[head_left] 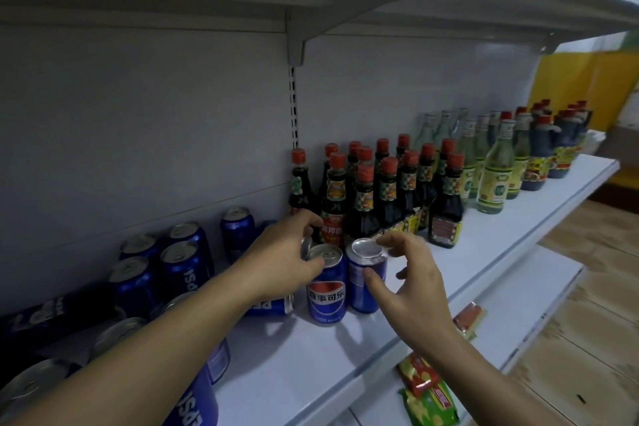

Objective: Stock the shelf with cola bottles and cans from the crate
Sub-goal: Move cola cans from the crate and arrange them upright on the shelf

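While both hands (276, 252) (411, 280) seemingly grip cans (326, 284), sauce bottles (390, 190) fill the shelf (311, 356).

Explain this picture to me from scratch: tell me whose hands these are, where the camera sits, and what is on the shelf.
There is no machine here. A person wears one camera on the head, looking down at both bare hands. The left hand grips the top of a blue cola can standing on the white shelf. The right hand holds its fingers loosely around a second can beside it. More cans stand to the left; dark sauce bottles and clear bottles stand to the right.
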